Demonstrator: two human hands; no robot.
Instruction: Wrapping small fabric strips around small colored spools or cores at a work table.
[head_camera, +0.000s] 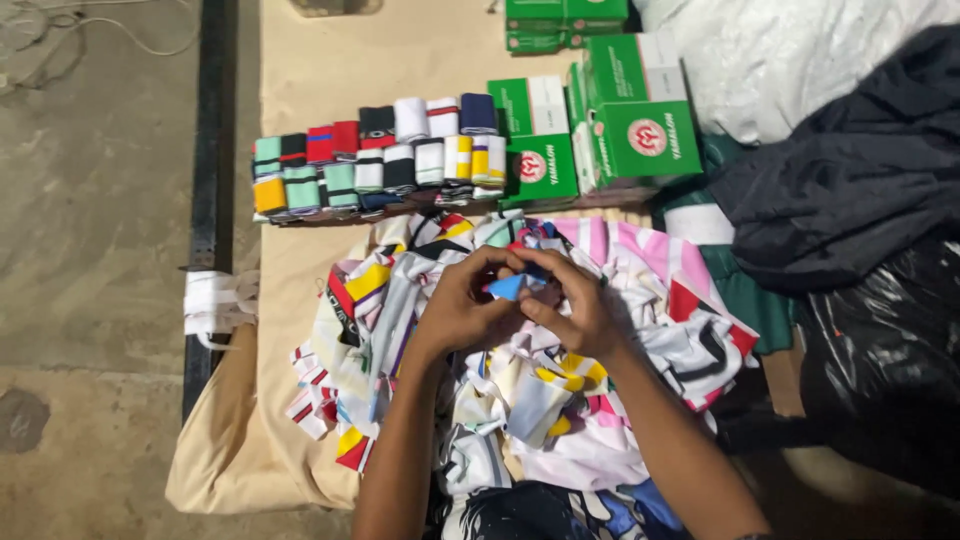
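A: From the head camera, what are the hands doing?

B: Both are meeting over the heap of striped knit collar strips (560, 400). The left hand (462, 305) is curling its fingers closed around a small blue fabric piece (507, 287), and the right hand (572, 305) is pinching the same piece from the other side, thumb and fingertips pressed together on it. The blue piece is sitting between the two hands, just above the middle of the heap.

A: What is lying around them?

B: Beyond the heap, two rows of folded striped bands (375, 160) are lining up on the beige cloth (300, 400) that is covering the floor. Just beside them, green and white boxes (620, 125) are standing in a stack. A dark garment (850, 170) and a black plastic bag (890, 360) are lying to the person's right, and a white strip bundle (215, 300) is hanging on the dark rail (208, 200) at the left.

A: Anything that could be going wrong?

B: I judge the blue piece is small and held only at its edges, so a loosening pinch could be letting it drop into the loose heap, where it would be hard to find among so many colours. The forearms are also resting close over the strips, so a wide elbow move could be dragging some off the cloth onto the bare floor.
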